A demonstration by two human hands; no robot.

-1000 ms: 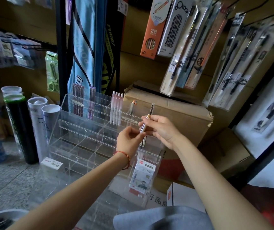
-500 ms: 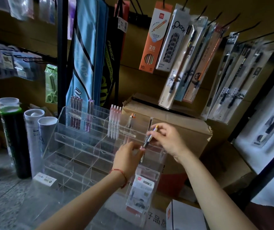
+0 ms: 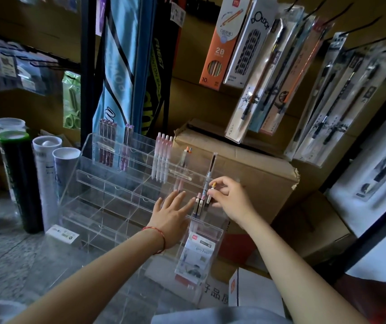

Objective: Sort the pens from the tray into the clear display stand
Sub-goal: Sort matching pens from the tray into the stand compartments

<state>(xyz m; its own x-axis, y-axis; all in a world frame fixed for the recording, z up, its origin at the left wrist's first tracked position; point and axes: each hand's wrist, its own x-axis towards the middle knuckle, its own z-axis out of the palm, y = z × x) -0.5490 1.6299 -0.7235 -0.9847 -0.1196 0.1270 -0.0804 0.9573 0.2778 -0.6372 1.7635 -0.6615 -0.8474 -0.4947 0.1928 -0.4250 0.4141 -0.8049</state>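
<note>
Right hand (image 3: 233, 198): fingertip grip pinching a pen (image 3: 210, 194) upright. I read that as lining it up to drop straight into the right-end slot of the clear display stand (image 3: 117, 188), beside seated pens (image 3: 198, 205). Left hand (image 3: 172, 212): flat, holds nothing, pressed on the stand front, probably steadying it.

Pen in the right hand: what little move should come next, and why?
Probably lower the pen the rest of the way and loosen the grip. The right hand pinches its top, and its lower end already sits in a slot of the clear stand beside two other pens.
</note>
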